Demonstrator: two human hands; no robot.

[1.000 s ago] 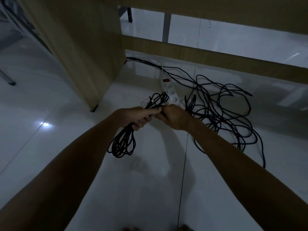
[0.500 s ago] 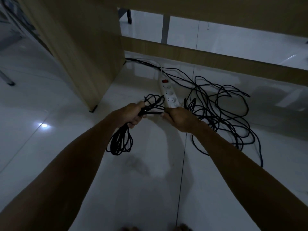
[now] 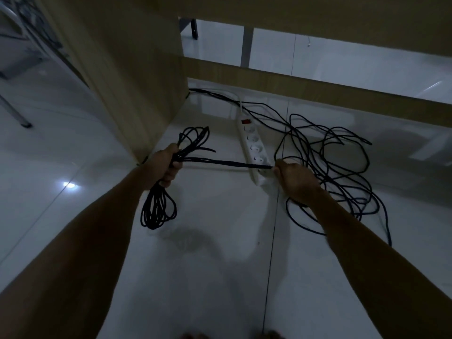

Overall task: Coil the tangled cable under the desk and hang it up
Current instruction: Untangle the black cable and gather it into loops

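Note:
My left hand (image 3: 166,166) grips a bundle of black cable loops (image 3: 157,209); loops hang below the fist and stick up above it. A taut stretch of the same black cable (image 3: 225,163) runs from that fist to my right hand (image 3: 294,181), which pinches it. To the right of my right hand the loose tangle of black cable (image 3: 342,167) lies spread on the white tiled floor under the desk.
A white power strip (image 3: 253,145) with a red switch lies on the floor between my hands. The desk's wooden side panel (image 3: 127,77) stands at the left, a low wooden crossbar (image 3: 318,90) runs behind. A metal leg (image 3: 17,116) stands far left.
My hands have drawn apart: the left moved left with the bundle, the right moved right, pulling a length of cable straight between them.

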